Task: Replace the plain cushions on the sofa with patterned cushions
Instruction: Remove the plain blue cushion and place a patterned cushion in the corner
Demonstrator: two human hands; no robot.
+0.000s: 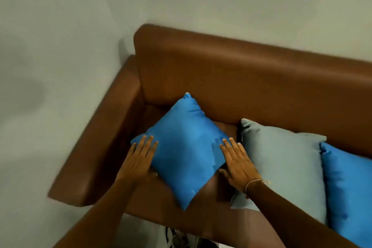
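A plain bright blue cushion (186, 150) lies diamond-wise on the seat of the brown leather sofa (221, 74), near its left armrest. My left hand (138, 161) presses flat against the cushion's left corner, fingers stretched, thumb under the edge. My right hand (237, 164) lies flat on its right corner in the same way. The cushion sits squeezed between both palms. To the right lean a plain pale grey-blue cushion (285, 165) and another plain bright blue cushion (348, 193). No patterned cushion is in view.
The sofa's left armrest (96, 147) stands close to a pale wall (50, 46), and the backrest touches the rear wall. Below the seat's front edge a black-and-white patterned thing (179, 237) shows partly on the floor.
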